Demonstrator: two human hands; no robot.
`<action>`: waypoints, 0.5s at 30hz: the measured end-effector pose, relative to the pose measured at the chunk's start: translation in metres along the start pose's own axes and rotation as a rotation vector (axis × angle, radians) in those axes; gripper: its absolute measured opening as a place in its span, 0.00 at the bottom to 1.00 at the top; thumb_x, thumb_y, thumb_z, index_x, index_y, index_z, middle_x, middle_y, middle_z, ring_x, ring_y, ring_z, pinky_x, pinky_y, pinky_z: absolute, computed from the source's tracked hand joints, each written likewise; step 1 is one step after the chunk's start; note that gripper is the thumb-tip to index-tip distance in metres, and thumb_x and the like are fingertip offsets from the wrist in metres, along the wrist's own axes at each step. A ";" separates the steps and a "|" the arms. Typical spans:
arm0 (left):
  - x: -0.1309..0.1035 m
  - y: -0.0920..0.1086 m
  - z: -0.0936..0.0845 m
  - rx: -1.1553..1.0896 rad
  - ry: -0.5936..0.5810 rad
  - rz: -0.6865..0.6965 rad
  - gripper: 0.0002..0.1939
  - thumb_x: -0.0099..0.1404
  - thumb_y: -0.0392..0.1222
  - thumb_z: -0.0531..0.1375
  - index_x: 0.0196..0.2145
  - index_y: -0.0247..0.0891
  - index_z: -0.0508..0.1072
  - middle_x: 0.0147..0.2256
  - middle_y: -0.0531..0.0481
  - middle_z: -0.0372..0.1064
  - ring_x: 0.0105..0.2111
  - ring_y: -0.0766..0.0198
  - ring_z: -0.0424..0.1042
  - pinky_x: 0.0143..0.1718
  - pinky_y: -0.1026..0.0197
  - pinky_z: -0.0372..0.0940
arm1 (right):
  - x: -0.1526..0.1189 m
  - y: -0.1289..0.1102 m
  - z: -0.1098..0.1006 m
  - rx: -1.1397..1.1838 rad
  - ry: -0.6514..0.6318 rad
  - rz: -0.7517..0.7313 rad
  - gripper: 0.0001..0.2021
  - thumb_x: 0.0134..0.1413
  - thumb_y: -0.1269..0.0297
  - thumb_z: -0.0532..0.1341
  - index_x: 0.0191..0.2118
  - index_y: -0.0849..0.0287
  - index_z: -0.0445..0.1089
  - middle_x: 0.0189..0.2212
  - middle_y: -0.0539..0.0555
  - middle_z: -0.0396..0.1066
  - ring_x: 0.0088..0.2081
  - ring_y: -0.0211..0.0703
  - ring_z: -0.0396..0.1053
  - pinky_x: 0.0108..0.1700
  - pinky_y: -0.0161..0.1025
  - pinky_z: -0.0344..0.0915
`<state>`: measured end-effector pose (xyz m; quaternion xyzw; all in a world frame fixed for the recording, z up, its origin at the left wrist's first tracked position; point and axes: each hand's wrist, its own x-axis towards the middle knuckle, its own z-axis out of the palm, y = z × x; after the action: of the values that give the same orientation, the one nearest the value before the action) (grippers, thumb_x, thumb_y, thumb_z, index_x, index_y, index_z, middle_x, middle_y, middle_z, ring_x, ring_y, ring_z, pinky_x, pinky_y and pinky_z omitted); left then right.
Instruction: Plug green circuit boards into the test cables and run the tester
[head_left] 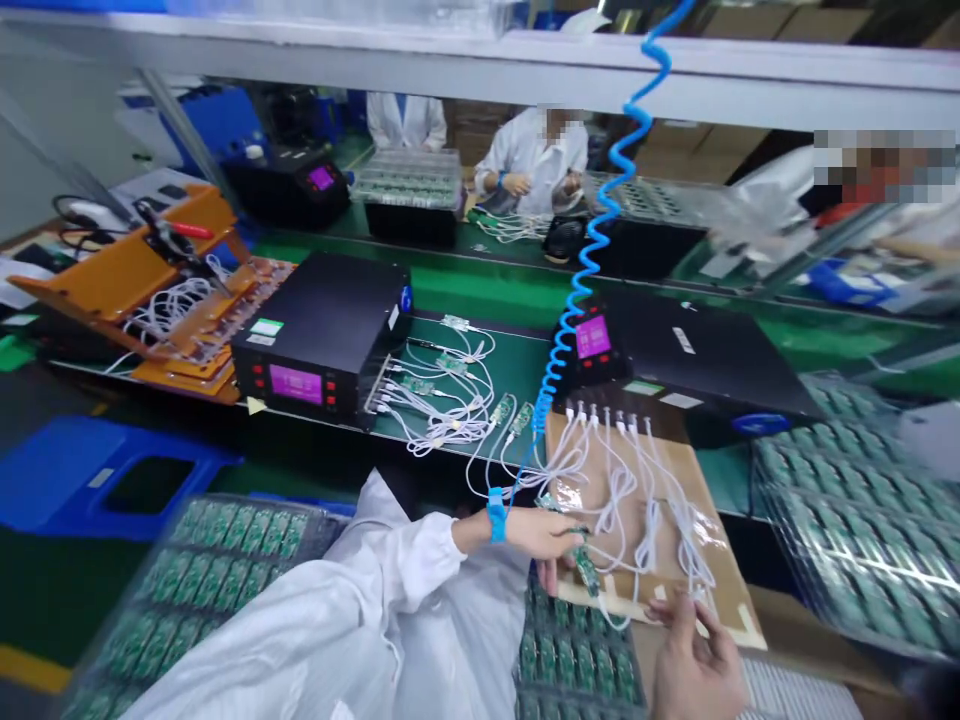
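My left hand [544, 535], with a blue wrist strap [496, 515], is closed on a small green circuit board [586, 572] at the edge of the tan board [731, 580]. A white cable [613, 620] runs from that circuit board's lower end. To the right, my right hand [694, 665] pinches the end of another white cable [697, 585]; the fingertips partly hide its plug. Behind the left wrist lies a second circuit board [546, 503], partly covered. Below my hands, a clear tray [637, 680] carries rows of green circuit boards.
Two black test boxes [322, 300] [690, 350] with purple screens stand on the green bench, white cables plugged into them. A coiled blue cord [600, 225] hangs from above. Stacked board trays [862, 520] are at right, another tray [202, 570] at left. Co-workers sit opposite.
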<state>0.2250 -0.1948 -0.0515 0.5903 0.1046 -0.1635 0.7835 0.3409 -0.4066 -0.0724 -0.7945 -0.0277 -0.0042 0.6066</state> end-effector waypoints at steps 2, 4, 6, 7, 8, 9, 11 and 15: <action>-0.001 -0.006 -0.003 -0.102 -0.044 0.018 0.14 0.69 0.54 0.60 0.35 0.41 0.65 0.34 0.41 0.78 0.30 0.51 0.82 0.31 0.50 0.75 | -0.003 -0.003 0.003 -0.023 -0.007 0.006 0.27 0.49 0.39 0.72 0.45 0.57 0.76 0.27 0.55 0.76 0.28 0.53 0.76 0.35 0.49 0.76; -0.005 -0.010 -0.005 -0.170 -0.051 0.003 0.16 0.67 0.55 0.61 0.33 0.41 0.64 0.35 0.41 0.78 0.35 0.49 0.82 0.34 0.49 0.75 | -0.003 -0.002 0.004 -0.017 -0.009 -0.004 0.26 0.50 0.40 0.72 0.45 0.57 0.76 0.28 0.55 0.76 0.28 0.52 0.76 0.34 0.49 0.77; -0.012 -0.012 -0.006 -0.225 -0.027 -0.033 0.16 0.68 0.55 0.61 0.33 0.41 0.64 0.36 0.41 0.78 0.38 0.48 0.82 0.38 0.46 0.75 | 0.000 0.002 0.004 0.069 -0.003 -0.023 0.25 0.49 0.41 0.73 0.43 0.57 0.75 0.31 0.56 0.77 0.27 0.49 0.76 0.34 0.48 0.78; -0.016 -0.011 -0.007 -0.247 -0.011 -0.047 0.16 0.69 0.55 0.61 0.34 0.41 0.65 0.37 0.40 0.78 0.39 0.47 0.82 0.40 0.45 0.75 | 0.001 0.005 0.005 0.132 0.003 -0.028 0.26 0.48 0.42 0.74 0.43 0.57 0.74 0.34 0.56 0.77 0.26 0.47 0.75 0.33 0.48 0.78; -0.021 -0.009 -0.006 -0.261 0.001 -0.051 0.16 0.69 0.56 0.61 0.35 0.41 0.66 0.38 0.40 0.78 0.39 0.46 0.82 0.40 0.44 0.75 | 0.003 0.007 0.005 0.189 0.008 -0.025 0.27 0.46 0.42 0.74 0.43 0.57 0.73 0.35 0.56 0.77 0.25 0.45 0.74 0.33 0.48 0.78; -0.026 -0.006 -0.006 -0.267 0.007 -0.045 0.17 0.69 0.57 0.61 0.37 0.40 0.68 0.38 0.40 0.78 0.38 0.47 0.82 0.40 0.44 0.74 | 0.004 0.009 0.005 0.225 0.012 -0.016 0.28 0.45 0.43 0.75 0.45 0.58 0.73 0.37 0.57 0.77 0.25 0.44 0.74 0.33 0.47 0.79; -0.032 0.003 -0.003 -0.263 0.006 0.000 0.20 0.67 0.61 0.62 0.41 0.39 0.73 0.36 0.41 0.78 0.30 0.52 0.80 0.35 0.49 0.74 | 0.004 0.010 0.005 0.215 0.026 0.003 0.32 0.46 0.42 0.73 0.50 0.60 0.72 0.37 0.56 0.77 0.26 0.42 0.74 0.35 0.46 0.78; -0.024 0.027 0.003 -0.468 0.089 0.162 0.25 0.67 0.63 0.62 0.50 0.40 0.77 0.29 0.47 0.75 0.20 0.65 0.69 0.26 0.60 0.67 | 0.001 0.001 0.010 0.048 0.075 0.010 0.33 0.53 0.38 0.67 0.51 0.65 0.74 0.29 0.56 0.76 0.30 0.46 0.75 0.38 0.43 0.76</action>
<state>0.2135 -0.1881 -0.0177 0.4060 0.1261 -0.0452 0.9040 0.3417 -0.3972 -0.0764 -0.7791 -0.0013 -0.0303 0.6262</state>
